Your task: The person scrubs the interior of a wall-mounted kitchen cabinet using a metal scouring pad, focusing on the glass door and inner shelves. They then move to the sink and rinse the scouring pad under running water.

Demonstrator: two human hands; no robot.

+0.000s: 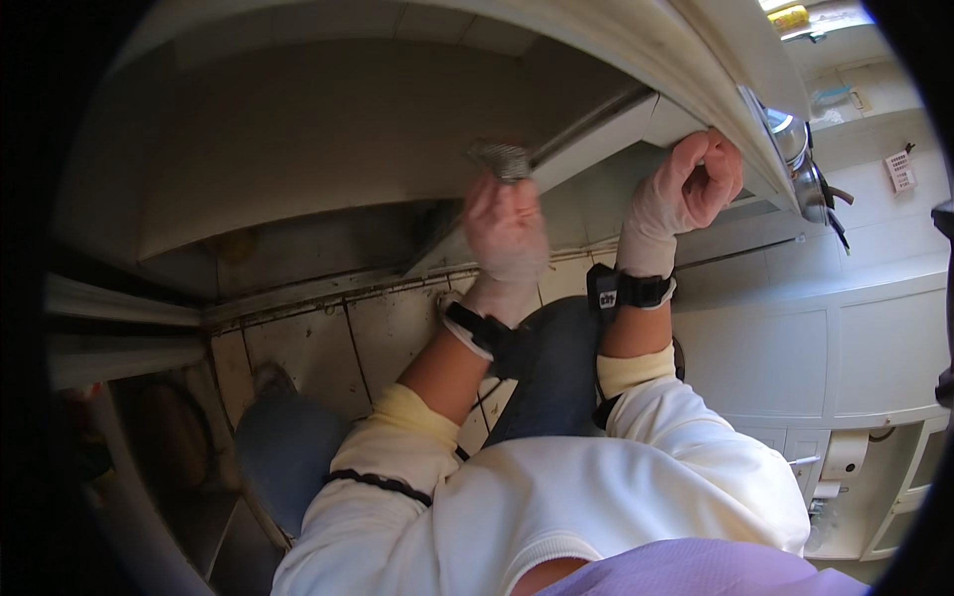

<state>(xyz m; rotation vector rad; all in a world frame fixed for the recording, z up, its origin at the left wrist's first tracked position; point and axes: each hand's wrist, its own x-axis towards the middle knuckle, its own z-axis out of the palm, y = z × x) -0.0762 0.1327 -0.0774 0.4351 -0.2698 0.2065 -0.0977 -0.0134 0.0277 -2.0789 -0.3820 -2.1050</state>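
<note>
My left hand (505, 227), in a thin translucent glove, pinches a grey metal-mesh scouring pad (507, 160). Motion blurs both of them. The pad is in front of the dull interior panel (320, 141) of an open low cabinet, by a pale crossbar (596, 141); whether it touches either is unclear. Farther right, my right hand (689, 182), gloved too, has its fingers curled right at the underside of the cabinet's cream front edge (663, 56). Its fingertips are partly hidden, so whether it grips that edge does not show.
Below the cabinet runs a dirt-stained tiled floor (298, 343), with my knees (551, 372) close by. Metal pans (809, 186) with dark handles jut out at right. White cupboards (760, 357) line the right side. An open dark compartment (164, 439) lies at left.
</note>
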